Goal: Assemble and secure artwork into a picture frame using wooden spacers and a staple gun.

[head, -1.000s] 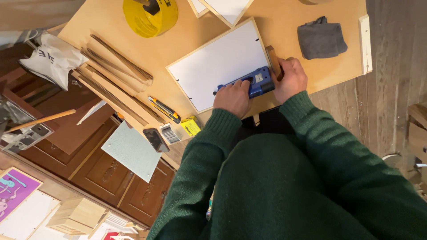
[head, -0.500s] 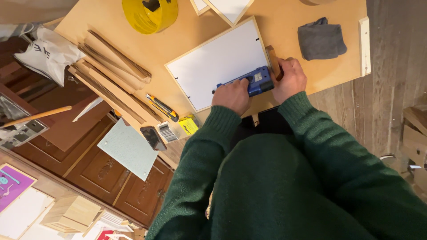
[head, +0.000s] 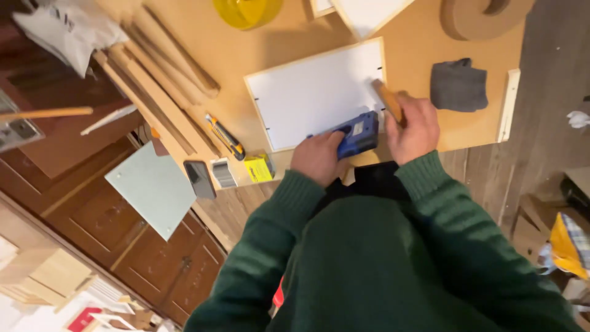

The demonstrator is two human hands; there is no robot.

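Blue stapler-like tool [head: 358, 133], gripped in the left hand [head: 319, 157] and pressed against the near edge of a white framed panel [head: 316, 92] lying flat on the brown worktop [head: 258, 55]. Likely hard-shelled, compact and fairly heavy for its size; best taken around the body, as here, with fingers wrapped and palm behind. Right hand [head: 413, 126] closed around a wooden-handled tool [head: 388, 101] at the panel's right edge, working end hidden. Panel probably light and stiff, thin frame prone to denting at the corners; small dark clips visible along the left and right edges.

Just left of the panel: a yellow-and-black utility knife [head: 225, 137], a small yellow box [head: 259, 168], a strip of staples [head: 223, 173] and a dark phone [head: 200, 179] at the near edge of the worktop. Farther left, wooden mouldings [head: 153, 80] in a loose bundle. Grey folded cloth [head: 458, 85] to the right, well apart from both hands. Yellow round object [head: 247, 10] at the far edge. Pale green sheet [head: 150, 187] overhanging below left. Nothing between hands and panel.
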